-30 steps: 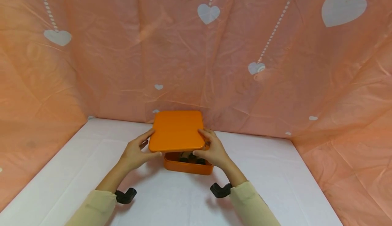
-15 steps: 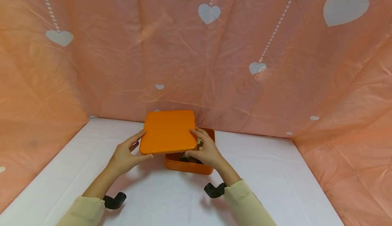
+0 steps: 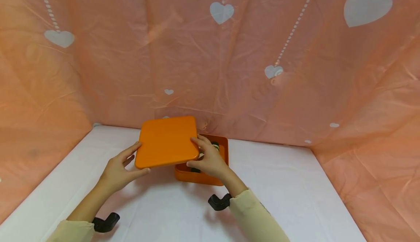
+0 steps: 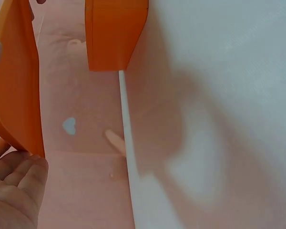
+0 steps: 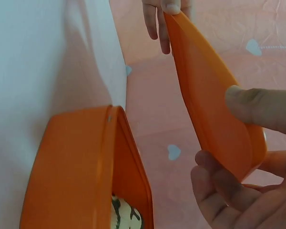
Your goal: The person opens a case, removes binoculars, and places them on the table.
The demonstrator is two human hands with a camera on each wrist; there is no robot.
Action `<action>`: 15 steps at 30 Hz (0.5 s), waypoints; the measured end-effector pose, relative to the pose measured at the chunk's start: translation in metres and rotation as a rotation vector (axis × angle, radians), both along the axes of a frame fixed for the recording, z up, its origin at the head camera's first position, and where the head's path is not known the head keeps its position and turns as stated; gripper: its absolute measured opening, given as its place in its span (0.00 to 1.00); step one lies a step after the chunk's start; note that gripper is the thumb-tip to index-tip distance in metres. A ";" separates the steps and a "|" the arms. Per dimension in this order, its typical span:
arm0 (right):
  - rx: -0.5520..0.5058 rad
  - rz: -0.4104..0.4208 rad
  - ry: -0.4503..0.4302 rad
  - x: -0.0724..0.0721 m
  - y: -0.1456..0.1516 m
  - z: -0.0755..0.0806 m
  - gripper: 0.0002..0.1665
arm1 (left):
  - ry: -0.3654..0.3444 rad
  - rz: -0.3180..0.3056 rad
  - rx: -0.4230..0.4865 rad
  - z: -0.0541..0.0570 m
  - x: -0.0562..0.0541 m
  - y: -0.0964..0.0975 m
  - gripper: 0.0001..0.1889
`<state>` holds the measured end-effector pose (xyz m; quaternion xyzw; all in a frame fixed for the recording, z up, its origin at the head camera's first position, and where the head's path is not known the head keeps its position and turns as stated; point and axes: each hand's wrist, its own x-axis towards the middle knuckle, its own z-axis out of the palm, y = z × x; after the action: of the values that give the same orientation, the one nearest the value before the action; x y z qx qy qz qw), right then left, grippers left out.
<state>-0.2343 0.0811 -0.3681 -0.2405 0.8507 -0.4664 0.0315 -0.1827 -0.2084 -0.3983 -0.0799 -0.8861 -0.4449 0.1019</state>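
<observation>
Between both hands an orange lid (image 3: 167,141) is held up in the air, tilted, above and left of an orange box (image 3: 200,177). My left hand (image 3: 115,171) grips its left side, thumb at the near corner. The right hand (image 3: 211,160) pinches the lid's right edge between thumb and fingers, as the right wrist view shows. Below that hand the box stands uncovered on the table. Inside it lies a white thing with dark markings (image 5: 126,214), only partly visible; the right hand and the lid hide the rest of the contents.
A white-covered table (image 3: 279,198) carries the box near its back edge. Pink cloth with white hearts (image 3: 236,70) hangs behind and at both sides. Black curved pieces (image 3: 106,222) sit at both wrists, by the pale sleeves.
Both hands have carried the lid to the left, away from over the box. More of the box's inside now shows. The box has stayed in place.
</observation>
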 end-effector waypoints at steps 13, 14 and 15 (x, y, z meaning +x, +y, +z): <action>0.023 0.026 0.000 0.005 -0.027 -0.003 0.47 | 0.028 0.038 -0.028 0.001 0.018 -0.025 0.48; 0.022 0.028 -0.001 0.005 -0.030 -0.004 0.47 | 0.028 0.040 -0.032 0.001 0.019 -0.027 0.49; 0.021 0.033 0.000 0.005 -0.032 -0.005 0.47 | 0.027 0.043 -0.039 0.001 0.020 -0.029 0.49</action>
<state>-0.2289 0.0490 -0.3727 -0.2543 0.8513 -0.4569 0.0416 -0.1623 -0.2371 -0.3974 -0.0688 -0.8948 -0.4240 0.1216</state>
